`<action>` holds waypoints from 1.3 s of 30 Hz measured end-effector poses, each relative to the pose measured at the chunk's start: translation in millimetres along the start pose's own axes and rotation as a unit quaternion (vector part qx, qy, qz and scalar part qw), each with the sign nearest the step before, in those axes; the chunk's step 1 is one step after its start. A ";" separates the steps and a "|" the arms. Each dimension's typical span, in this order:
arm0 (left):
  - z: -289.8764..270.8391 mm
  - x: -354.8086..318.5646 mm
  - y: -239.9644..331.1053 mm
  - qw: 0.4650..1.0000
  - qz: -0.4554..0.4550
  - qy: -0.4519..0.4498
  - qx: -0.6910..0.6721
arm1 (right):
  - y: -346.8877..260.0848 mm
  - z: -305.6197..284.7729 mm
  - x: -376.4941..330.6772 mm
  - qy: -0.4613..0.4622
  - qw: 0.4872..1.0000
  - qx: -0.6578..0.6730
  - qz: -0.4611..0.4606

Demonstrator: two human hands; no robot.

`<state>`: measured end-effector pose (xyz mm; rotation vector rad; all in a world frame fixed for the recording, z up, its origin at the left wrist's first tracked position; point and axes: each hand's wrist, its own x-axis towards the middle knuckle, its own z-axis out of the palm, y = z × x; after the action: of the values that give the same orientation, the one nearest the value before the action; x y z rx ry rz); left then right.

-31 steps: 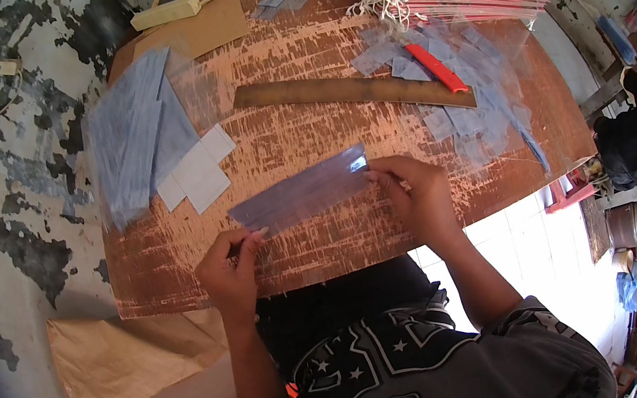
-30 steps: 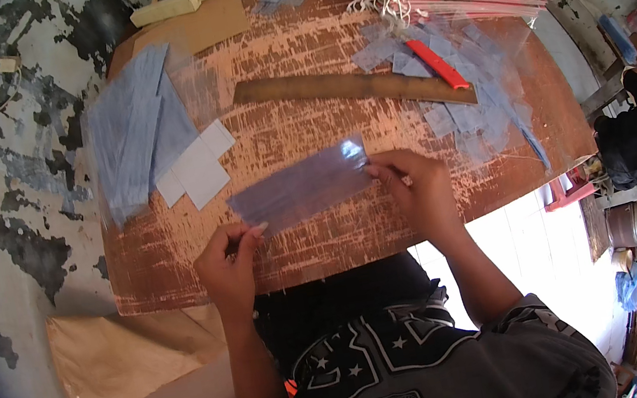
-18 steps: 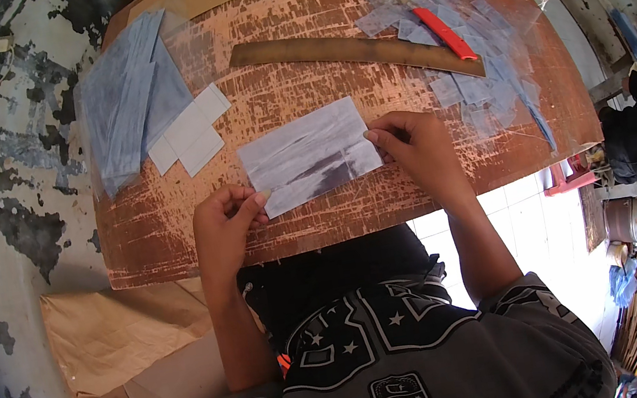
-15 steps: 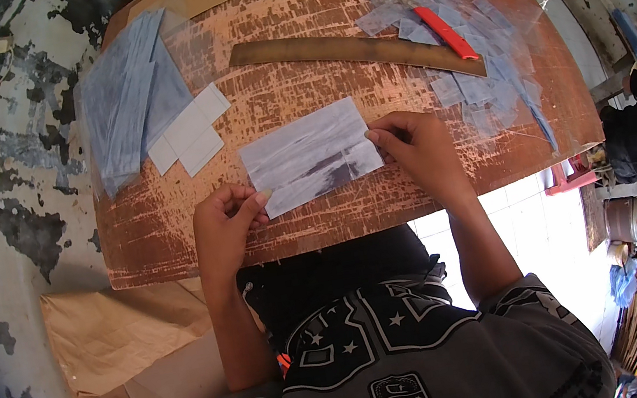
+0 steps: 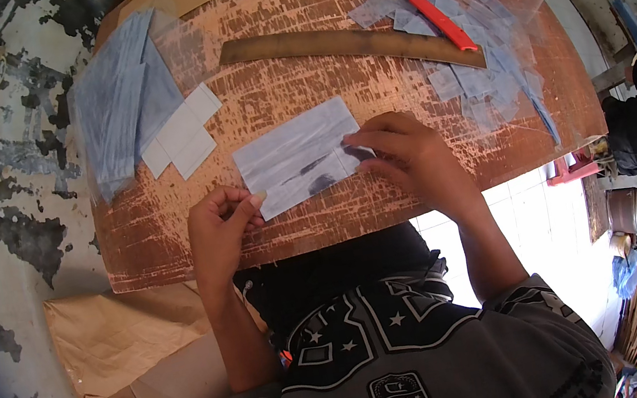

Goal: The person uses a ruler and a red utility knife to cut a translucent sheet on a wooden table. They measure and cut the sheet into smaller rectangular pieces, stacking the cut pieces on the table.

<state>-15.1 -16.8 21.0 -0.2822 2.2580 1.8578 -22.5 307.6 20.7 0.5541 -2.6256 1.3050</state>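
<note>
— Translucent plastic, that sheet (image 5: 299, 156); we have it lying flat on the worn wooden board (image 5: 355, 218), near the front edge, between our two hands.

— How do we handle it well?

— We judge it best to keep it pressed flat and square, both ends pinned evenly, so it neither slides nor wrinkles. The film looks thin and slippery, so light, steady pressure should serve better than a hard pinch.

— Where does it lie against our fingers?

— Our left hand (image 5: 217, 232) sits at about seven o'clock from the sheet's middle, fingers curled, the tips closed on its lower left corner. Our right hand (image 5: 408, 160) lies at three o'clock, fingers bent down and pressing on the right end; we cannot tell whether the thumb is under the film.

— And around it?

— At ten o'clock, white paper rectangles (image 5: 181, 133) beside a stack of bluish sheets (image 5: 121, 101). At twelve, the long wooden ruler (image 5: 348, 44); at one, a red cutter (image 5: 443, 21) among loose film scraps (image 5: 482, 73).
</note>
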 end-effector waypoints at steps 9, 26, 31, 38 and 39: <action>1.3 0.2 3.3 1.000 0.000 0.001 0.004 | 7.7 3.6 1.2 -0.033 0.994 -0.075 -0.075; 24.6 -19.2 22.7 0.944 0.149 0.126 0.266 | 17.6 -1.1 9.0 -0.080 0.975 -0.139 -0.154; 50.4 -12.7 12.5 0.825 0.423 0.004 0.376 | 18.8 -2.5 10.9 -0.086 0.974 -0.131 -0.163; 57.5 -9.4 0.3 0.805 0.445 -0.020 0.393 | 18.4 -3.2 10.2 -0.091 0.976 -0.122 -0.154; 57.5 -7.8 -2.0 0.804 0.447 -0.018 0.393 | 18.9 -3.0 10.0 -0.093 0.977 -0.116 -0.154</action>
<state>-5.1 39.4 10.5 1.0979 3.1382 0.8787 -39.2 317.8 11.6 1.0366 -2.6438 0.8780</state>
